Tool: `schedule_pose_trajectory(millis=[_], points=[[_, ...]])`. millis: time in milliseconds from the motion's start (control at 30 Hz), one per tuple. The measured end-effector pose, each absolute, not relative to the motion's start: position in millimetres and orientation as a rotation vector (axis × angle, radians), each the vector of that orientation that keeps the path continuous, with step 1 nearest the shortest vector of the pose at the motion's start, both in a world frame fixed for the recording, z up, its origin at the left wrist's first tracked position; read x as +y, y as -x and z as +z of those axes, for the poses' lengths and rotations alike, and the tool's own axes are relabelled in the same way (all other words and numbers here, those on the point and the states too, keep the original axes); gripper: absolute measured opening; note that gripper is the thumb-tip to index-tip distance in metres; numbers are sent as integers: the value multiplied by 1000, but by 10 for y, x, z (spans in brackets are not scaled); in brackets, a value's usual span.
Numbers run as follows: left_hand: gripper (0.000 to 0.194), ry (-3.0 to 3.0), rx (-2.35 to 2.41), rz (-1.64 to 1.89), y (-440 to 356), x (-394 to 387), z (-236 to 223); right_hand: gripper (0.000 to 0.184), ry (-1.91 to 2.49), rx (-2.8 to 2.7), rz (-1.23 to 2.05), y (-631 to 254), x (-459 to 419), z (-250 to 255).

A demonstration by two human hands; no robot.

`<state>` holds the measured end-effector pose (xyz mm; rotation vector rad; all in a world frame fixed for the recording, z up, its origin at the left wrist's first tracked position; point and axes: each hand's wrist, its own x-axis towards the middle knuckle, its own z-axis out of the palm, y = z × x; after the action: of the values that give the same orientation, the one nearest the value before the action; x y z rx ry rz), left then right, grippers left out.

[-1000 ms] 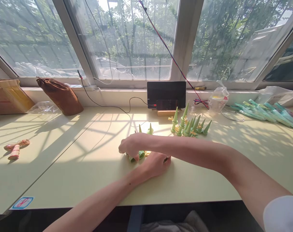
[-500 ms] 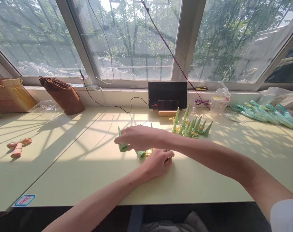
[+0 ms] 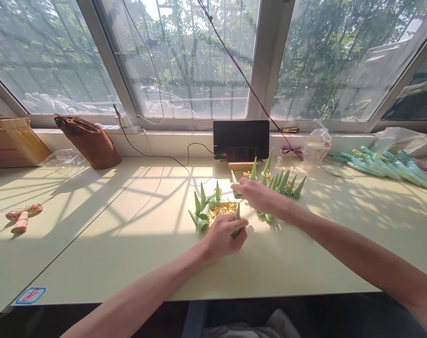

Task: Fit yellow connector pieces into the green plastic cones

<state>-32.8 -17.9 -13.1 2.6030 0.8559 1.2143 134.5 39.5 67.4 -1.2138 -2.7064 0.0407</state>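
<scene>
Near the front of the pile, my left hand (image 3: 224,237) is closed around a green pointed cone (image 3: 238,213) whose tip points up. My right hand (image 3: 254,192) pinches another green cone (image 3: 236,188) at its wide end, farther back and slightly to the right. Several loose green cones (image 3: 197,204) stand or lean around a heap of small yellow pieces (image 3: 220,211), left of both hands. Past my right hand is a cluster of green cones (image 3: 282,180) with yellow pieces among them. My right hand and forearm hide part of this cluster.
A dark tablet (image 3: 240,141) rests on a wooden stand (image 3: 240,166) by the window, with a cable attached. A brown drawstring bag (image 3: 90,141) and a cardboard box (image 3: 18,141) are at left, near a wooden toy (image 3: 23,217). Plastic-wrapped green items (image 3: 389,164) lie at right.
My right hand has moved right with its cone, away from the left side of the pile, uncovering cones and yellow pieces. My left hand stays nearly in place; its cone now shows upright.
</scene>
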Motion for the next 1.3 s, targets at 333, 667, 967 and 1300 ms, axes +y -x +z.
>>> schedule_pose_trajectory(millis=[333,667,967,1300], points=[[19,-2493,1140,1071,329,-149,-136,14,1372,-2904,-34,-1414,437,408],[19,-2276,1382,1194,336,-116,-7,21,1451,-2815,-132,-1448,291,436],[41,-2245,1386,1187,393,-68,65,22,1578,-2701,-218,-1344,170,410],[58,-1986,1245,1445,412,-17,51,17,1327,-2568,-28,-1242,30,73]])
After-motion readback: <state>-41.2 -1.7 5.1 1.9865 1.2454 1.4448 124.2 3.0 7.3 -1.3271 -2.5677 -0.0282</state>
